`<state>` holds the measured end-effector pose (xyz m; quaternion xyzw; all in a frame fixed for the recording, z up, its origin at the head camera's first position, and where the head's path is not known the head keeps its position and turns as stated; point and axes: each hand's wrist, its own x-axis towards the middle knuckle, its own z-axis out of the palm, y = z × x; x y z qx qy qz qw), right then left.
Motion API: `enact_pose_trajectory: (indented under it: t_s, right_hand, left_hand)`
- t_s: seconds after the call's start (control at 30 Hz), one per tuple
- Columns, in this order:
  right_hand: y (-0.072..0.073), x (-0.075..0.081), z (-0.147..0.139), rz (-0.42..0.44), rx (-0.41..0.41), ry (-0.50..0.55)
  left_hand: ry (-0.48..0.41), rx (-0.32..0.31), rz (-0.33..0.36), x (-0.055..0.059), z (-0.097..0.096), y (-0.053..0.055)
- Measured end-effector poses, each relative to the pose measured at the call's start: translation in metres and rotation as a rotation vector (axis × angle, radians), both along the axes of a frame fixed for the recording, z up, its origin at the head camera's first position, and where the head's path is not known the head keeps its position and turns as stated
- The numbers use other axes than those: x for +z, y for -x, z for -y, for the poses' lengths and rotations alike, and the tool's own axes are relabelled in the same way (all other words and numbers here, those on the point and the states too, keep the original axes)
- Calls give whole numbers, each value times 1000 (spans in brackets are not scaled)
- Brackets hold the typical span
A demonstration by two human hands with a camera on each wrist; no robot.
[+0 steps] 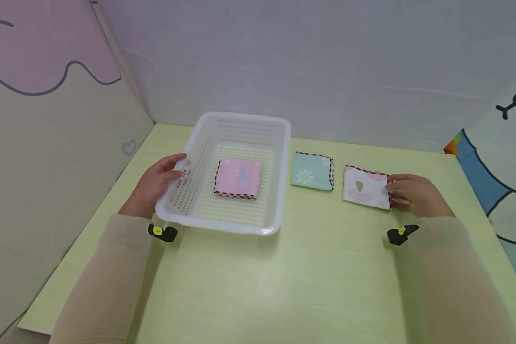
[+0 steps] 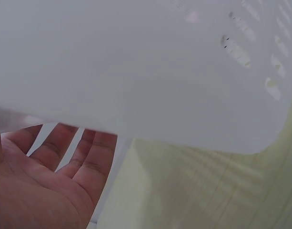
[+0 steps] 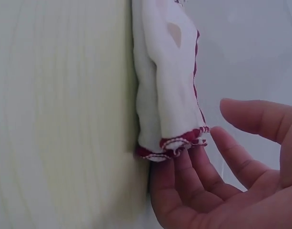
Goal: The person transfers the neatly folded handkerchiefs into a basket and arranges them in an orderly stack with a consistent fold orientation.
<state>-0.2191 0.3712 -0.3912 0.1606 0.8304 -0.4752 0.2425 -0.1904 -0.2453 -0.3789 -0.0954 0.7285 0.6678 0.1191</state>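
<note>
A white perforated plastic basket [image 1: 276, 191] stands at the left of the table, with a folded pink handkerchief [image 1: 238, 177] inside. My left hand [image 1: 151, 185] grips the basket's left rim; in the left wrist view the rim hides the fingertips. To the basket's right lies a folded mint handkerchief [image 1: 311, 172] with a white daisy. Farther right is a folded white handkerchief [image 1: 365, 188] with pink patches and dark red edging. Against its right edge are the fingers of my right hand [image 1: 417, 193]. In the right wrist view, those fingertips touch the lower edge, and the thumb is apart from the cloth.
The pale yellow-green table [image 1: 292, 282] ends against a plain light back wall [image 1: 309, 67]. Printed panels stand on both sides, the right panel [image 1: 511, 157] bearing a cartoon figure. A small black camera is strapped at each wrist.
</note>
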Motion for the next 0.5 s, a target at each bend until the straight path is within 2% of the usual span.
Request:
enact_pose_trajectory:
  t_s: [0.03, 0.1, 0.27, 0.5]
  right_hand:
    - [2, -2, 3, 22, -77, 23]
    - [6, -5, 8, 40, -156, 1]
    - [11, -11, 11, 27, -167, -47]
    - [9, -11, 12, 14, -166, 1]
  left_hand:
    - [4, -2, -1, 0, 0, 0]
    - [5, -3, -5, 0, 0, -1]
    - [-3, -3, -9, 0, -1, -1]
    - [6, 6, -9, 0, 0, 0]
